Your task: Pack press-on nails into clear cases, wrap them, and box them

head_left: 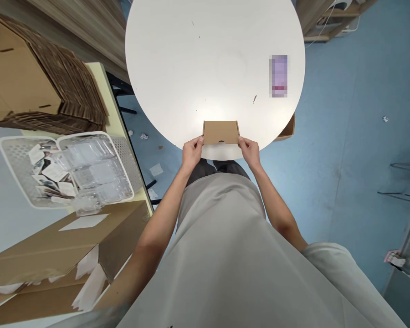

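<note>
A small brown cardboard box (220, 131) with its lid down rests near the close edge of the round white table (205, 59). My left hand (192, 151) grips the box's left front corner between thumb and fingers. At the opposite front corner, my right hand (249, 151) pinches the box the same way. A dark half-round notch shows at the middle of the box's front edge. The inside of the box is hidden.
A blurred purple item (279, 76) lies at the table's right. On the left side table are stacked flat cardboard (82, 100), a white basket (30, 200) of cards and clear plastic cases (95, 168). Nearer stands a large open carton (123, 237) with white paper inside.
</note>
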Action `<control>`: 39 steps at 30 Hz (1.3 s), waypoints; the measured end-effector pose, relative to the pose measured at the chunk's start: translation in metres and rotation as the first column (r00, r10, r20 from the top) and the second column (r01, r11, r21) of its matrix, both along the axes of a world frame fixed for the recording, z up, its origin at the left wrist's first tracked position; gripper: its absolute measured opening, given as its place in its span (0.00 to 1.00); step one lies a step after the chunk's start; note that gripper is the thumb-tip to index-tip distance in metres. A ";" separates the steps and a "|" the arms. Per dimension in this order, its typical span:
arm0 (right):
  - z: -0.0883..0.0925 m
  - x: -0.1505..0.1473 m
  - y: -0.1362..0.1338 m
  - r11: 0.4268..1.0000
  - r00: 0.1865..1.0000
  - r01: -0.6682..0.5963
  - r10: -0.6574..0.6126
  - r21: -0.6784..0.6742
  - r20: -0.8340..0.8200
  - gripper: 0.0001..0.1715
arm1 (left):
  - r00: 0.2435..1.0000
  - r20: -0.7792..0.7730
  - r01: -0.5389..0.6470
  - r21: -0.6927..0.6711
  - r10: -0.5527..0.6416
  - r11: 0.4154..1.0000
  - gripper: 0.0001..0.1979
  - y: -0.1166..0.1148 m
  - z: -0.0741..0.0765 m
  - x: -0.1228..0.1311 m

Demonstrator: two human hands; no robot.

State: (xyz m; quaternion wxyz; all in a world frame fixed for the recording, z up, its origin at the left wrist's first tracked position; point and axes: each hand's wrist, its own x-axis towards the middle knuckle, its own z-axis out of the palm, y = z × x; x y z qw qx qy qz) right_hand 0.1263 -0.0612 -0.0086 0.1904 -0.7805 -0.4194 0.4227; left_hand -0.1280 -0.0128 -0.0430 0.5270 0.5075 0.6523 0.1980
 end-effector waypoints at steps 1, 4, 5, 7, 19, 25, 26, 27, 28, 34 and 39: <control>0.001 0.001 0.002 0.999 0.997 0.052 -0.052 0.007 -0.057 0.39 | 1.000 0.021 -0.022 -0.024 0.022 0.999 0.25 0.002 0.000 0.000; 0.001 0.002 0.011 0.980 0.950 0.201 -0.193 0.005 -0.246 0.39 | 0.990 0.104 -0.087 -0.081 0.096 0.993 0.27 0.006 -0.001 0.000; 0.001 0.002 0.014 0.973 0.929 0.233 -0.226 -0.012 -0.292 0.39 | 0.984 0.125 -0.115 -0.093 0.127 0.989 0.28 0.007 -0.001 0.000; 0.001 0.001 0.018 0.957 0.892 0.283 -0.285 -0.059 -0.350 0.37 | 0.972 0.131 -0.182 -0.111 0.196 0.977 0.27 0.010 -0.001 0.000; 0.013 -0.009 0.021 0.938 0.868 0.286 -0.340 -0.195 -0.361 0.20 | 0.993 -0.047 -0.114 -0.021 0.113 0.993 0.28 0.032 0.009 -0.008; 0.010 0.002 0.023 0.955 0.895 0.240 -0.287 -0.176 -0.341 0.24 | 0.983 0.099 -0.139 -0.172 0.157 0.975 0.21 0.037 0.000 -0.009; 0.008 0.004 0.024 0.958 0.904 0.226 -0.274 -0.177 -0.328 0.23 | 0.976 0.125 -0.155 -0.189 0.180 0.970 0.19 0.037 -0.002 -0.009; 0.007 0.005 0.025 0.960 0.912 0.214 -0.263 -0.180 -0.316 0.22 | 0.971 0.139 -0.166 -0.197 0.195 0.966 0.18 0.037 -0.003 -0.009; 0.005 0.007 0.026 0.962 0.919 0.204 -0.252 -0.181 -0.303 0.20 | 0.970 0.140 -0.171 -0.198 0.201 0.965 0.17 0.037 -0.004 -0.010; -0.007 0.012 0.026 0.977 0.964 0.154 -0.181 -0.145 -0.195 0.10 | 0.988 0.039 -0.144 -0.132 0.150 0.981 0.09 0.035 -0.004 -0.010; -0.015 0.013 0.022 0.984 0.976 0.132 -0.150 -0.119 -0.158 0.08 | 0.990 -0.013 -0.142 -0.146 0.142 0.979 0.05 0.033 -0.004 -0.012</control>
